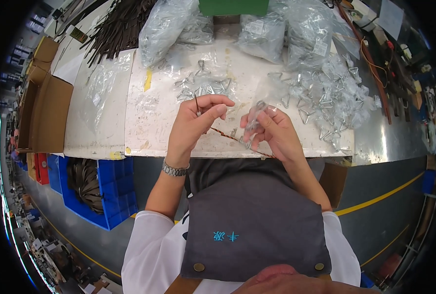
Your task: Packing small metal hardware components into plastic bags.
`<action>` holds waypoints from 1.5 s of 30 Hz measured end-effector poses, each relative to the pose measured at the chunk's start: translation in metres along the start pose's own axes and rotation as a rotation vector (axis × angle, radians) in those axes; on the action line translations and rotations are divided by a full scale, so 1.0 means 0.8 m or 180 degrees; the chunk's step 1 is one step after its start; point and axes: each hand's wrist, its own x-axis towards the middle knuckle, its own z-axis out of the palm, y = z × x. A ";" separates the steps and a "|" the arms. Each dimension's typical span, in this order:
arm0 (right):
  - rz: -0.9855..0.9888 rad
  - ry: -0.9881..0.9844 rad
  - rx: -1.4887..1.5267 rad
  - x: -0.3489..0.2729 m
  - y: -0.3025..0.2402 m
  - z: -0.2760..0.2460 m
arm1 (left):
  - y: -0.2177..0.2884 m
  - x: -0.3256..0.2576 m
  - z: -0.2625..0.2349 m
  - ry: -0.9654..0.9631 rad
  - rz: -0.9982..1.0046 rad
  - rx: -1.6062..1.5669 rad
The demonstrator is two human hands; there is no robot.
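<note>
My left hand (194, 125) pinches the end of a thin dark strap (197, 104) between thumb and fingers; the strap runs down and right as a brown line (232, 138) under my hands. My right hand (273, 131) holds a small clear plastic bag with a metal triangular ring (254, 123) in it. Both hands hover over the near edge of the white worktable (144, 132), a few centimetres apart.
Loose metal triangular rings (321, 105) and empty clear bags lie on the table's right; more rings (201, 83) lie at centre. Full plastic bags (164, 29) stand at the back. A blue bin of dark straps (88, 183) and cardboard boxes (46, 112) sit left.
</note>
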 end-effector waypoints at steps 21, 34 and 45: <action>-0.0755 -0.0216 -0.3527 -0.021 0.017 -0.003 | -0.019 0.006 0.029 -0.0289 -0.0857 -0.0655; 0.0831 -0.0942 -0.1696 -0.025 -0.037 -0.024 | -0.012 0.009 -0.015 -0.0669 0.0387 0.1384; 0.0662 -0.0295 -0.1656 -0.027 -0.003 -0.017 | 0.006 -0.018 0.033 -0.1073 -0.0214 0.1410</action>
